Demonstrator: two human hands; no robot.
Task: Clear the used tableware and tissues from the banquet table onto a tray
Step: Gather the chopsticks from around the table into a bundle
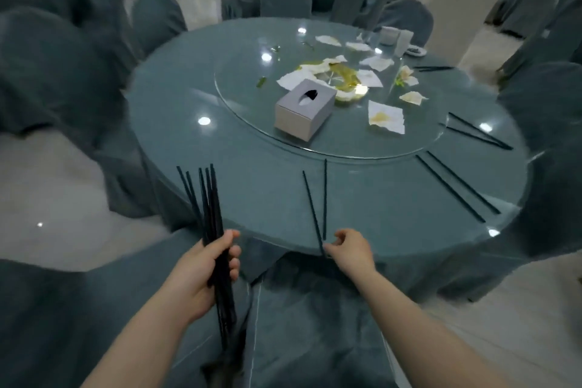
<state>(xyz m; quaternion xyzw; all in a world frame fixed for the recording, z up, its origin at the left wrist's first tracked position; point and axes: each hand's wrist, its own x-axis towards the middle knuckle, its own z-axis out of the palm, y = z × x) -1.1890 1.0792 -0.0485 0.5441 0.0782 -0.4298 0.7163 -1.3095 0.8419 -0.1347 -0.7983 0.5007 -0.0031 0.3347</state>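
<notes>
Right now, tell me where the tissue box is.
The tissue box sits on the near left part of the glass turntable, in the middle of the head view, just in front of the stained tissues.

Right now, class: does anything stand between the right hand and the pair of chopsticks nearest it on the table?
Nothing visible does. The right hand is already at the near ends of the chopstick pair on the table edge.

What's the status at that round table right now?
Left hand shut on bundle of black chopsticks. Right hand pinching near ends of black chopstick pair at table edge. Stained white tissues, grey tissue box remain. Nothing blocking.
</notes>
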